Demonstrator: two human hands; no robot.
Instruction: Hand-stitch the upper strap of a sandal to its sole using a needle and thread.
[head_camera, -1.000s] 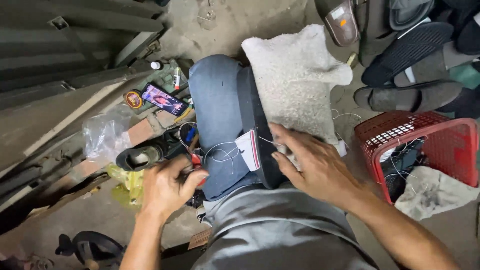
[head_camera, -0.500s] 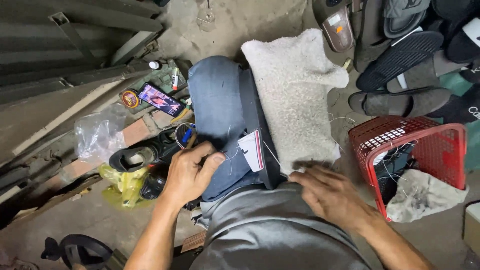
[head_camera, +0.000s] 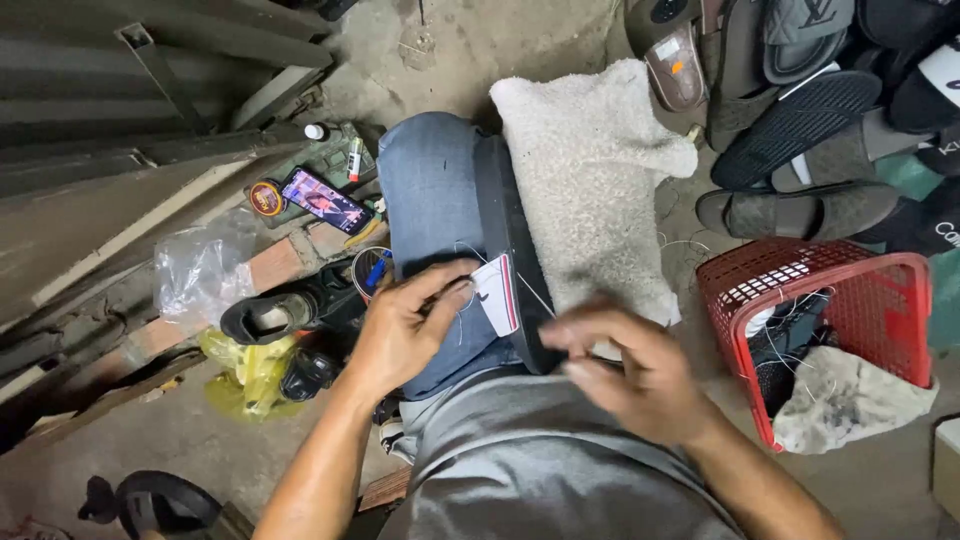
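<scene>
A black-soled shoe (head_camera: 505, 230) lies on its edge across my blue-jeaned knee (head_camera: 430, 190), with a white tab with a red stripe (head_camera: 497, 293) at its near end. My left hand (head_camera: 405, 330) rests on the knee, thumb and forefinger pinched on a thin white thread (head_camera: 462, 285) right beside the tab. A strand of thread (head_camera: 537, 297) runs from the tab toward my right hand (head_camera: 630, 370). That hand hovers blurred over my lap, fingers drawn together. Whether it holds anything is unclear.
A white fluffy cloth (head_camera: 590, 170) lies right of the knee. A red basket (head_camera: 905, 300) with rags stands at the right, and sandals (head_camera: 800, 120) are piled behind it. At the left lie a phone (head_camera: 322, 198), a round tin (head_camera: 265, 197), a black shoe (head_camera: 290, 310) and plastic bags (head_camera: 245, 370).
My left hand came up from beside my thigh to the shoe's tab and pinched the thread. My right hand left the shoe, dropped to my lap and is now moving fast.
</scene>
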